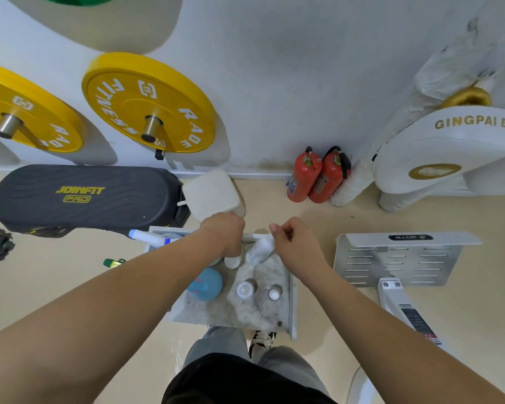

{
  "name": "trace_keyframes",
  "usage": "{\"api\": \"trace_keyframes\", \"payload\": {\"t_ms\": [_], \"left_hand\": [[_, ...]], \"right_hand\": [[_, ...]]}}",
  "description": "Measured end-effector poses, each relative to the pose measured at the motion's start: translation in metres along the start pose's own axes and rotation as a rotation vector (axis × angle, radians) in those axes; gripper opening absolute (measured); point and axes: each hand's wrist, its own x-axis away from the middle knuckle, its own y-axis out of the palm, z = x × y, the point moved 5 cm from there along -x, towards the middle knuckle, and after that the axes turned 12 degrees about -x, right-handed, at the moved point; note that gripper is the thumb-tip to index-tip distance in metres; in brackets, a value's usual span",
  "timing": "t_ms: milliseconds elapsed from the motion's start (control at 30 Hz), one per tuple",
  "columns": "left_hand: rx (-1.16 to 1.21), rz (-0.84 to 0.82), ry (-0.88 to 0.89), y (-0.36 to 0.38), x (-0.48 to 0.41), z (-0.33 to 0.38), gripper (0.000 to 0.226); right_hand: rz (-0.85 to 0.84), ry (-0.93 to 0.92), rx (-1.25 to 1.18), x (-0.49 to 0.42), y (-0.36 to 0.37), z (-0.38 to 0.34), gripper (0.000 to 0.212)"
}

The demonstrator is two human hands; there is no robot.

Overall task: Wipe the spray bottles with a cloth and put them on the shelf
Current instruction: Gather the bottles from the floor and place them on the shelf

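**Entry 1, white-and-blue spray bottle** (146, 237): lying on its side at the far left corner of the grey shelf (292, 310). Its long axis is running roughly 9 to 3 o'clock. No hand is touching it.

**Entry 2, left hand** (225, 234): hanging over the far part of the shelf. Its grip is curling down round the top of a white bottle (233, 261), and the fingertips are hiding beneath the hand.

**Entry 3, white bottle:** standing upright on the shelf with its long axis pointing up at the camera. It is sitting at 1 o'clock of a blue bottle (206, 284).

**Entry 4, white cloth** (261, 249): hanging just beside the white bottle, at its 3 o'clock. Whether the two are touching cannot be told.

**Entry 5, right hand** (292, 243): its grip is pinching the cloth's upper end between thumb and forefinger.

**Entry 6, white-capped bottle** (245, 288) and small bottle (274, 293): standing at 6 o'clock of the cloth, untouched.

**Assessment:** the wiping step is looking to be the one in hand.
- The white bottle is lying at 9 o'clock of the right grip.
- The left hand is the nearer one and is steadying the bottle.
- The cloth is therefore probably needing to go toward 9 o'clock, then along the upright axis.
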Motion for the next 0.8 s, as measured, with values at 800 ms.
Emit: {"api": "trace_keyframes", "payload": {"t_ms": [800], "left_hand": [[1.348,0.228,-0.086,0.055,0.061,-0.018,0.04]], "right_hand": [[-0.073,-0.058,0.004,0.01,0.022,-0.019,0.004]]}}
